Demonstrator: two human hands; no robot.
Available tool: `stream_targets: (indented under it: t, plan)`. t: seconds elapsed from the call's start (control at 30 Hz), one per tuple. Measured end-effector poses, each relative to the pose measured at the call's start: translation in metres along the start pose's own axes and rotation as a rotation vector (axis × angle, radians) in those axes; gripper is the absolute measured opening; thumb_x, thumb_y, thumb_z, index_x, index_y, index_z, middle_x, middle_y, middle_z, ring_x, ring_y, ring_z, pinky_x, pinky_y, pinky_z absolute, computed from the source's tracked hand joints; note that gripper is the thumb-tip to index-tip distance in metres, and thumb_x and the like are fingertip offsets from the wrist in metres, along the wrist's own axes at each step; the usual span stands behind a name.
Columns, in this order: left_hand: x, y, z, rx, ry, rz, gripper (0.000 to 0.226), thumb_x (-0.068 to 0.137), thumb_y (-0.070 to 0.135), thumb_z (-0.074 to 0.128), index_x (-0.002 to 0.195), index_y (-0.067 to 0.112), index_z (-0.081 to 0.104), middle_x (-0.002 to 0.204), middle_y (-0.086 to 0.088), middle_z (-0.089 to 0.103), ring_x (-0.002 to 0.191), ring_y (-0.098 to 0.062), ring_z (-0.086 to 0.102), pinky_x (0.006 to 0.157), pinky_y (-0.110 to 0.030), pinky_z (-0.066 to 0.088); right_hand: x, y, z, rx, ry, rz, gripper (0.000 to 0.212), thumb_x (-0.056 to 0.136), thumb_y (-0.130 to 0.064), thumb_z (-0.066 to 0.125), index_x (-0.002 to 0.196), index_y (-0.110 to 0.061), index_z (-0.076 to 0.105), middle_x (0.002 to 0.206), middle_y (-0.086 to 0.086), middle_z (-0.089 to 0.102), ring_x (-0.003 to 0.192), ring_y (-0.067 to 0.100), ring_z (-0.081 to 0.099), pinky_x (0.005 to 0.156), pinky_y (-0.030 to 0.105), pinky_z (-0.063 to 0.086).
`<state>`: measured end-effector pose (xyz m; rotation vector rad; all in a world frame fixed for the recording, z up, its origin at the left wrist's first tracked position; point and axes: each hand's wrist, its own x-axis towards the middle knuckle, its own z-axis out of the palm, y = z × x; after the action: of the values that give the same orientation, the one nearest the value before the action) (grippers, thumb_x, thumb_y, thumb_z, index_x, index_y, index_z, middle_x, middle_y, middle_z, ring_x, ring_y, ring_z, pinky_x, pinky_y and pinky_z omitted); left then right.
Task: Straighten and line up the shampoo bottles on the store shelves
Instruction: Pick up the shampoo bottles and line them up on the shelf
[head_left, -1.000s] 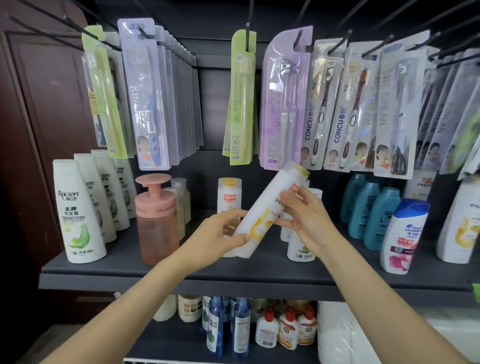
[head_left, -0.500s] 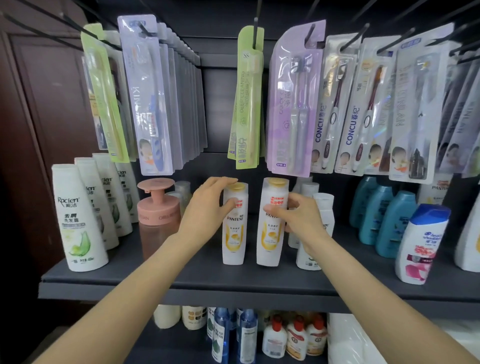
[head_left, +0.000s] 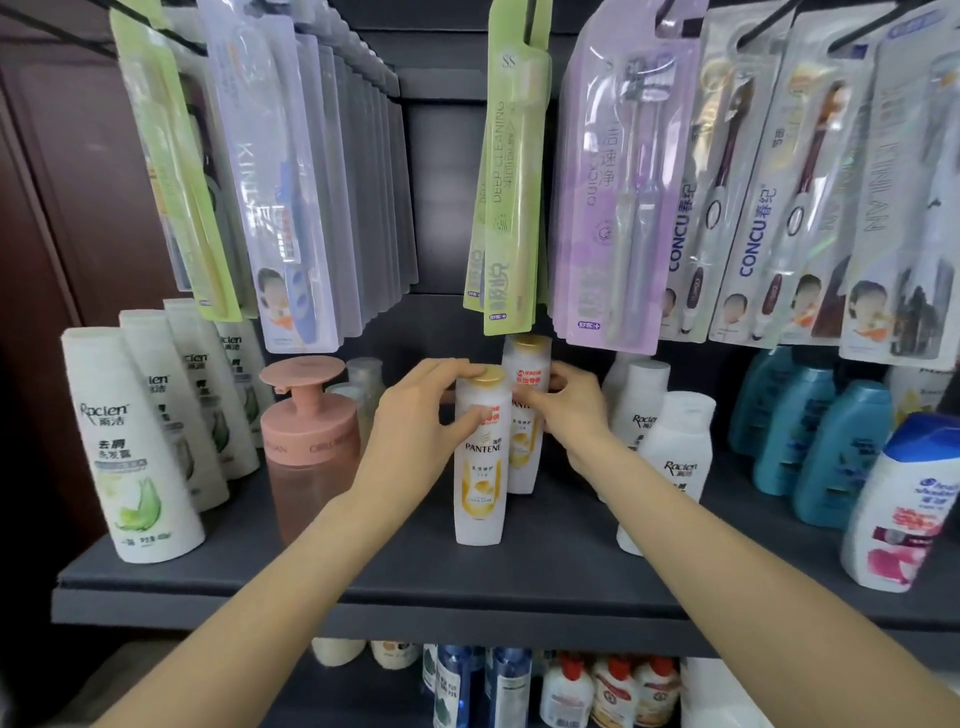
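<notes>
Head view: left hand (head_left: 415, 415) is wrapped round the shoulder of the front Pantene bottle (head_left: 479, 467), standing mid-shelf (head_left: 311, 582), while the right hand (head_left: 566, 410) grips the second Pantene bottle (head_left: 524, 415) just behind at 1 o'clock. These look like tall, stiff, slick plastic that's tippy, so I'd hold low on the body, not the cap.

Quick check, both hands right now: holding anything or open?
Left hand: grips the front Pantene bottle near its gold cap.
Right hand: fingers curled round the rear Pantene bottle standing behind it.
</notes>
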<state>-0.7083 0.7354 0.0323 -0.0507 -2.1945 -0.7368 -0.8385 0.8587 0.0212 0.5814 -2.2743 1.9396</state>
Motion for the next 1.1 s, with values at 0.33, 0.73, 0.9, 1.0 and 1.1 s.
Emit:
stream_targets:
  t: [0.33,0.73,0.9,1.0,1.1]
  plan:
    - [0.0,0.0,0.0,-0.001,-0.014,0.004,0.039,0.079,0.015,0.072,0.115,0.023,0.061,0.11,0.016,0.052,0.082,0.006,0.053,0.075,0.002,0.04,0.014,0.003,0.009,-0.018,-0.07,0.015,0.034,0.078,-0.017,0.076,0.11,-0.011,0.064,0.104,0.005,0.068,0.09,0.016,0.064,0.077,0.031,0.053]
    - [-0.002,0.001,0.002,-0.026,-0.014,-0.032,0.039,0.08,0.015,0.07,0.116,0.025,0.06,0.114,0.016,0.052,0.085,0.002,0.055,0.074,-0.002,0.044,0.022,0.016,0.003,0.035,-0.177,0.026,0.039,0.083,-0.006,0.068,0.119,-0.008,0.053,0.117,0.013,0.062,0.105,0.027,0.063,0.089,0.048,0.054]
    - [-0.002,0.001,0.003,-0.057,-0.007,-0.038,0.039,0.08,0.014,0.071,0.115,0.025,0.06,0.112,0.017,0.053,0.085,0.007,0.056,0.075,-0.007,0.047,0.027,0.02,0.015,0.056,-0.224,0.006,0.039,0.087,-0.006,0.063,0.124,-0.011,0.051,0.12,0.01,0.06,0.11,0.025,0.06,0.091,0.047,0.053]
    - [-0.002,0.001,0.001,-0.058,-0.01,-0.044,0.039,0.08,0.013,0.071,0.115,0.025,0.06,0.11,0.017,0.053,0.084,0.007,0.056,0.075,-0.007,0.047,0.03,0.02,0.019,0.071,-0.255,0.006,0.04,0.089,-0.004,0.06,0.126,-0.014,0.05,0.12,0.007,0.059,0.111,0.025,0.06,0.092,0.046,0.052]
    - [-0.002,0.003,0.001,-0.063,-0.012,-0.048,0.038,0.08,0.013,0.071,0.114,0.026,0.061,0.109,0.017,0.054,0.085,0.006,0.056,0.075,-0.009,0.048,0.033,0.019,0.019,0.082,-0.286,0.018,0.038,0.089,-0.003,0.059,0.125,-0.014,0.05,0.121,0.007,0.059,0.112,0.025,0.06,0.093,0.046,0.052]
